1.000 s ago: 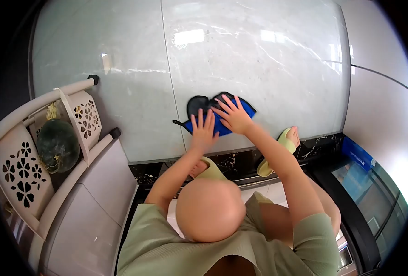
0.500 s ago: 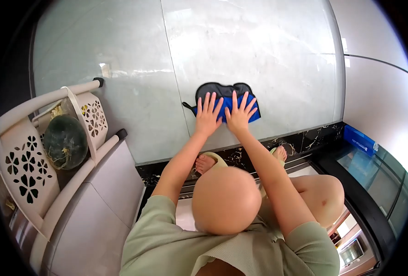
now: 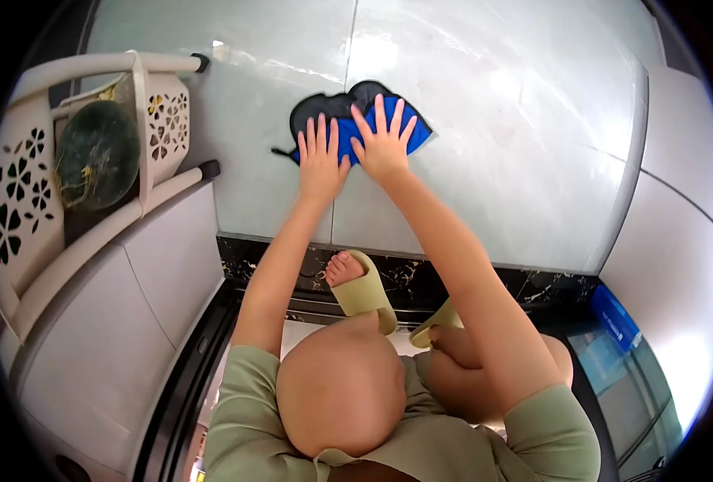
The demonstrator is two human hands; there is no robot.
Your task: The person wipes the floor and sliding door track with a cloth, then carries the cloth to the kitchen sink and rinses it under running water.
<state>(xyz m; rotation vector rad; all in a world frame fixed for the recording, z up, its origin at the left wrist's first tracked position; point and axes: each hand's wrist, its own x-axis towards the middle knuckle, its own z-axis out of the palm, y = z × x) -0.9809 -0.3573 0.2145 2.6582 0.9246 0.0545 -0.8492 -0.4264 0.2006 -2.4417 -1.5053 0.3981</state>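
Cloth (image 3: 350,124), blue and black, lies on the grey tiled floor (image 3: 517,177), ahead of the crouched person's feet. It straddles the joint between two tiles. Black section is on the far side, with a wavy outline; blue section is nearer the person. Thin black loop (image 3: 281,152) projects at the left end; right end narrows to a corner.

Left hand (image 3: 321,161): palm down on the left part of the cloth, fingers extended and slightly spread, pointing away from the body. Right hand (image 3: 384,149): palm down on the blue section, right of the left hand, fingers spread wide. Grip: both hands unclenched, pressed flat on the cloth. Thumbs are near each other over its near edge.

Surroundings: dark band (image 3: 409,273) with pale veining borders the near side of the floor. Left slipper (image 3: 364,293), yellow-green, holds a foot (image 3: 344,269) with toes exposed; right slipper (image 3: 435,323) is partly hidden by the right arm and leg. At far left, beige rack (image 3: 168,120) with flower-shaped cutouts and black end caps holds a dark green melon (image 3: 98,155). Blue box (image 3: 616,317) sits at right, beside the pale wall (image 3: 678,209).
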